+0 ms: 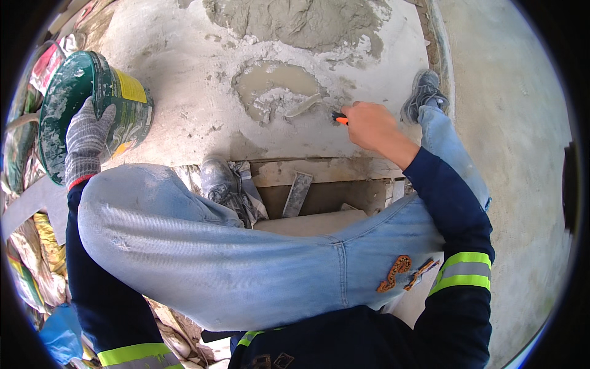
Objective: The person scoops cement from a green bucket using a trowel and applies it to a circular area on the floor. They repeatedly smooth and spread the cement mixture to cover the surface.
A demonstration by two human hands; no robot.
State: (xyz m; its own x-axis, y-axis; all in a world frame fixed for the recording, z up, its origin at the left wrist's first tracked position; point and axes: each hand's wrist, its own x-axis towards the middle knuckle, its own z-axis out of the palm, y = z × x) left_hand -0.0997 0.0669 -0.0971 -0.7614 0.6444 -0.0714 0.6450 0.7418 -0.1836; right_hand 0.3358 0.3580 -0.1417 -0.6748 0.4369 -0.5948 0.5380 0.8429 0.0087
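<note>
My left hand [89, 136], in a grey knit glove, is closed over the rim of a green bucket [130, 114] with a yellow label. The bucket lies tipped, its mouth toward the left, and pale dried residue coats its inside. In my bare right hand [370, 125] is a trowel [305, 106] with an orange and black handle. Its smeared blade rests at the edge of a shallow puddle of murky water [270, 80], beside pale wet powder [270, 101]. Beyond the puddle spreads a mound of wet grey mortar [301, 23].
A pale mixing board [166, 37] lies under the mortar, with a wooden edge [326, 170] nearest me. My shoes [424, 92] flank the work. Crumpled sacks [37, 258] and a blue plastic bag [61, 335] crowd the left. Concrete floor [516, 154] stretches along the right.
</note>
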